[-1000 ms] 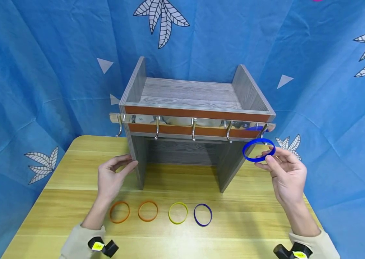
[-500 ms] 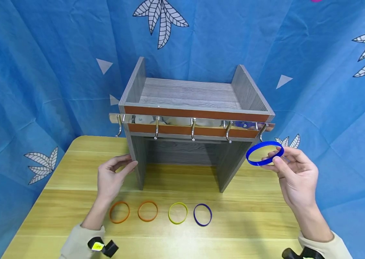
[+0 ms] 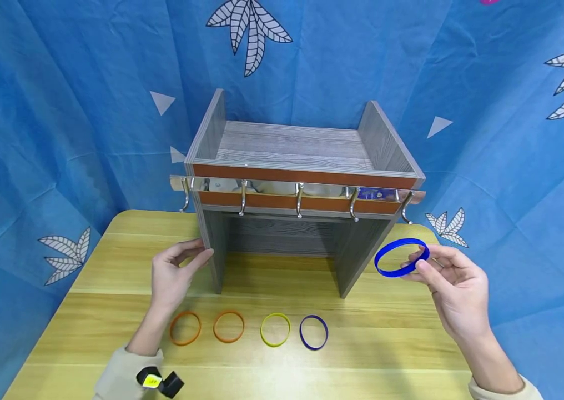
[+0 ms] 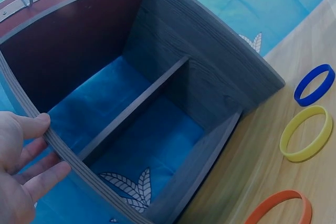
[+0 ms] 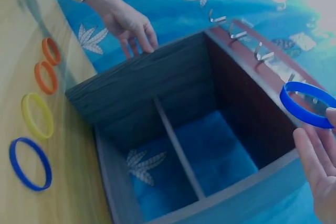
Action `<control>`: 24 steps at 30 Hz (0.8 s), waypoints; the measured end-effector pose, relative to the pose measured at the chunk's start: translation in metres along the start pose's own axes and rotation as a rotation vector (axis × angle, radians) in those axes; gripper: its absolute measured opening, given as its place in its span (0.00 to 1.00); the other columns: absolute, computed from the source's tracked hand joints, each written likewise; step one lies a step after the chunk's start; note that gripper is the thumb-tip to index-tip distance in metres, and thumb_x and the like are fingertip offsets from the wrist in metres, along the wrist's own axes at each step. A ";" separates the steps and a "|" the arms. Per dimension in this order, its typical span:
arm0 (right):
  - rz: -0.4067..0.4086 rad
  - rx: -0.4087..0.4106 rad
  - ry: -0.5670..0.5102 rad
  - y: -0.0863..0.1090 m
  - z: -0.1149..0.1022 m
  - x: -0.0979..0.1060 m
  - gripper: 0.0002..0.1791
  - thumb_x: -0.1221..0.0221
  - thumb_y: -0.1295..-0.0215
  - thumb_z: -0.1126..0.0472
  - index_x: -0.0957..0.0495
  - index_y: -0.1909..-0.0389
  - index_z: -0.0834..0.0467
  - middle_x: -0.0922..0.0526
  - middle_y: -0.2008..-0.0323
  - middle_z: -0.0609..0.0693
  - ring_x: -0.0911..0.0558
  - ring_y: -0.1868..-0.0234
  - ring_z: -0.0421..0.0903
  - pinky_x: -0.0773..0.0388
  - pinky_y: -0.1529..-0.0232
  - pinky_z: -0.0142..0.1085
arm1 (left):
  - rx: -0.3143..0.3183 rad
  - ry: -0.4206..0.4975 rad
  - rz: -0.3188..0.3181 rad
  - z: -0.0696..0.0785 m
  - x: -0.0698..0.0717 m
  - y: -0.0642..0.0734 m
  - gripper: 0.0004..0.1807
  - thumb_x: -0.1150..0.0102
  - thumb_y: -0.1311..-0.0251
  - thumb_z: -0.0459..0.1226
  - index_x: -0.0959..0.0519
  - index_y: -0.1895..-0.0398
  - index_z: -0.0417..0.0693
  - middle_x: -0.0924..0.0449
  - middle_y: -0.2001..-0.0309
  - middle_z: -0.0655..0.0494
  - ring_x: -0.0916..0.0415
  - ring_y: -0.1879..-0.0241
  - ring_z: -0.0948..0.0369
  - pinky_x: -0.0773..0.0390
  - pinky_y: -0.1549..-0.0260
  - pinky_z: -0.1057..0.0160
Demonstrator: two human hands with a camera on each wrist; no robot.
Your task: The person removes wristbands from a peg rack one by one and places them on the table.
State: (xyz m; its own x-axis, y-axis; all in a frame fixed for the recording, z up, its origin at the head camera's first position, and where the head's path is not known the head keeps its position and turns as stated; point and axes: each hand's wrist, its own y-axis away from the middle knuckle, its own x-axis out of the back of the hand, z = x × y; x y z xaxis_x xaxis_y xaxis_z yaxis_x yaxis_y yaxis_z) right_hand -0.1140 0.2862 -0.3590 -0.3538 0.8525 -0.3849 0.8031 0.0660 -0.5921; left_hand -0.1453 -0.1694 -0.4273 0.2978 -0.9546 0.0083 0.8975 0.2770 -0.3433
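Note:
My right hand (image 3: 457, 289) pinches a blue silicone wristband (image 3: 396, 273) between thumb and fingers. The band hangs in the air, tilted, just below and in front of the rightmost hook (image 3: 404, 209). In the right wrist view the held wristband (image 5: 300, 112) overlaps the hook rail. At the other side, my left hand (image 3: 174, 272) grips the front edge of the left panel of a grey wooden shelf (image 3: 292, 145), thumb on the edge and fingers on the outer face. A shiny metal rail (image 3: 274, 188) with several curved hooks runs across the shelf's front.
A row of wristbands lies on the wooden table (image 3: 362, 366) before the shelf: one orange (image 3: 172, 335), another orange (image 3: 217, 336), a yellow (image 4: 316, 144) and a dark blue (image 4: 321, 93). Blue patterned cloth (image 3: 112, 111) hangs behind and on both sides.
My right hand has drawn the blue wristband away from the rightmost hook, first rightward, then down and slightly back left. The left hand stays on the shelf panel.

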 end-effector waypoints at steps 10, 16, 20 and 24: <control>0.000 -0.155 0.224 0.025 0.018 0.014 0.23 0.52 0.30 0.88 0.16 0.47 0.68 0.08 0.55 0.53 0.07 0.57 0.45 0.07 0.58 0.39 | -0.004 -0.006 0.007 0.000 -0.001 0.000 0.11 0.28 0.45 0.19 0.14 0.57 0.24 0.10 0.68 0.75 0.12 0.68 0.72 0.09 0.68 0.71; 0.001 -0.246 0.232 0.039 0.033 0.021 0.20 0.50 0.29 0.86 0.17 0.47 0.70 0.08 0.55 0.52 0.07 0.58 0.44 0.07 0.57 0.37 | 0.002 -0.007 0.007 0.000 0.000 0.000 0.11 0.28 0.44 0.19 0.14 0.57 0.25 0.10 0.67 0.75 0.11 0.68 0.71 0.09 0.68 0.71; 0.046 -0.313 0.282 0.048 0.044 0.025 0.19 0.48 0.29 0.84 0.16 0.48 0.67 0.08 0.55 0.50 0.07 0.59 0.43 0.06 0.59 0.38 | 0.006 -0.007 0.008 0.000 0.000 0.000 0.11 0.28 0.44 0.20 0.14 0.57 0.25 0.10 0.67 0.74 0.11 0.68 0.70 0.09 0.68 0.71; 0.073 -0.407 0.338 0.055 0.053 0.031 0.17 0.45 0.29 0.81 0.14 0.50 0.64 0.08 0.56 0.47 0.08 0.59 0.40 0.06 0.59 0.39 | 0.008 -0.007 0.012 0.000 0.000 0.000 0.11 0.28 0.44 0.19 0.14 0.57 0.25 0.10 0.67 0.75 0.11 0.68 0.70 0.09 0.68 0.71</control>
State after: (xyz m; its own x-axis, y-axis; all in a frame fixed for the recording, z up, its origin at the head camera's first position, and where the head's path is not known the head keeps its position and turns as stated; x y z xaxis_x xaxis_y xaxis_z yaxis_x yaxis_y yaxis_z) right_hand -0.1062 0.2887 -0.4413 -0.1703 0.9773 -0.1257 0.9646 0.1392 -0.2239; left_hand -0.1448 -0.1688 -0.4272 0.3109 -0.9504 0.0112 0.8964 0.2893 -0.3359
